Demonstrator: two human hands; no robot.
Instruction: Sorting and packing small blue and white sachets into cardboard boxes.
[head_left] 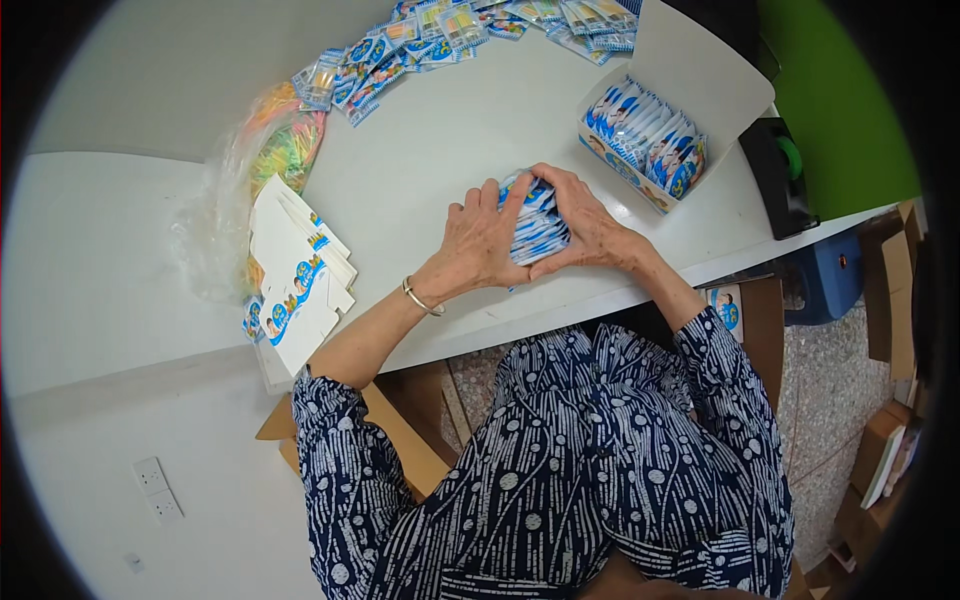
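Between my two hands, near the front of the white table (420,150), is a stack of small blue-and-white packets (540,235). My left hand (478,238) presses its left side, with a bangle on that wrist. On the opposite side my right hand (590,228) cups the stack, thumb and fingers wrapped round it. To the far right stands an open white carton (630,172) with its lid raised. A row of similar packets (650,125) fills it, standing on edge. The stack's underside is hidden by my hands.
Loose packets (440,35) lie along the table's back edge. At the left are flat printed cartons (300,290) and a clear bag of colourful pieces (285,150). A black tape dispenser (780,180) sits at the right edge. Cardboard boxes (405,440) and a blue stool (830,280) stand below.
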